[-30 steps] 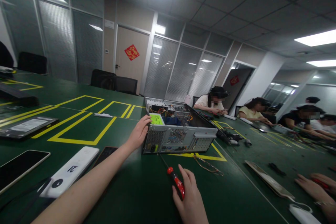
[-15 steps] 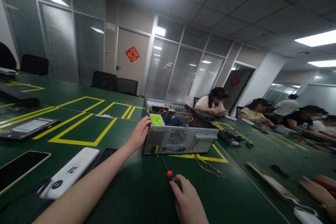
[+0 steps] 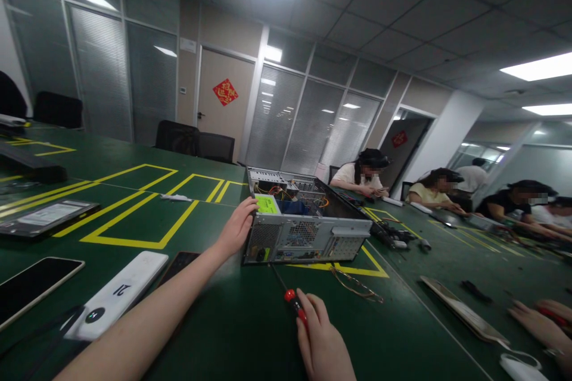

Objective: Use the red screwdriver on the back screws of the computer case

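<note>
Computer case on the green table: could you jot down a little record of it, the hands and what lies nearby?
Computer case: open on top, coloured wires inside, vented panel facing the wearer
Left hand: fingers at the case's left edge, beside a green label
Right hand: around the screwdriver handle
Screwdriver: red and black, shaft toward the case's lower edge; tip contact unclear
Left of the case: white device marked 21, dark-screened phone
Surface: green table, yellow tape outlines

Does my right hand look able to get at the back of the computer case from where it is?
Probably yes: your right hand is around the screwdriver, whose shaft points toward the computer case, and nothing else shows between them.
</note>
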`<state>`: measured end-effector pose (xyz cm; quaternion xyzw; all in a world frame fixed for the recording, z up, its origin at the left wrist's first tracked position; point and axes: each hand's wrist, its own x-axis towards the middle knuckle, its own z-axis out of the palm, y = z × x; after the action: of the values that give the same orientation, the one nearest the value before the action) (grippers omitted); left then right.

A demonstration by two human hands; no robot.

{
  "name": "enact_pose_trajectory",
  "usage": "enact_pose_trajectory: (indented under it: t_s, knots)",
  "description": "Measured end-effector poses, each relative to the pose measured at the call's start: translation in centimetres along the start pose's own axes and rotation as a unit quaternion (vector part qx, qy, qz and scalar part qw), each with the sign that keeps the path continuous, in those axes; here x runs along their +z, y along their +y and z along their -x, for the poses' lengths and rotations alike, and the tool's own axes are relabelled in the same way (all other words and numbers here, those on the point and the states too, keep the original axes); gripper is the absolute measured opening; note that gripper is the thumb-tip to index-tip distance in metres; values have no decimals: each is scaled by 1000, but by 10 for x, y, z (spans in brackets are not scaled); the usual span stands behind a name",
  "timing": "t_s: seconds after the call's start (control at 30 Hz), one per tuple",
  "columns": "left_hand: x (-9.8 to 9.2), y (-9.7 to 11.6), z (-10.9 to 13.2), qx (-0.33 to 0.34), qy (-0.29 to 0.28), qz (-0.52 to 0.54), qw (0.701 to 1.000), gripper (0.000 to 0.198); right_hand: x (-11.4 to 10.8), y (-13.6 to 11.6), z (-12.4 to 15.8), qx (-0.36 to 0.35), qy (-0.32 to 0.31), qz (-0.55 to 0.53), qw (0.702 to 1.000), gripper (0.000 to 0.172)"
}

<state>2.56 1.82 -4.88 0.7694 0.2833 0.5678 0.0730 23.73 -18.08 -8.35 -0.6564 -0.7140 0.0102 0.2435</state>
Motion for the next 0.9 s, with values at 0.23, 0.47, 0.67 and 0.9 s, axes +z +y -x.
enact_pose_trajectory:
  t_s: [0.23,0.47,0.67,0.9]
  knots:
    - [0,2,-1,0,3,-2,1000,33,-2,5,-1,-68,-10,36,997,55]
    - [0,1,0,-2,0,5,1000,33,-6,0,-2,-4,-55,-11,998,45]
    - [0,1,0,-5,-1,10,1000,33,-6,-1,-1,-24,-43,-41,998,43]
    - [0,2,0,-9,-1,4,1000,34,-13,-14,0,79,-27,-40,996,35]
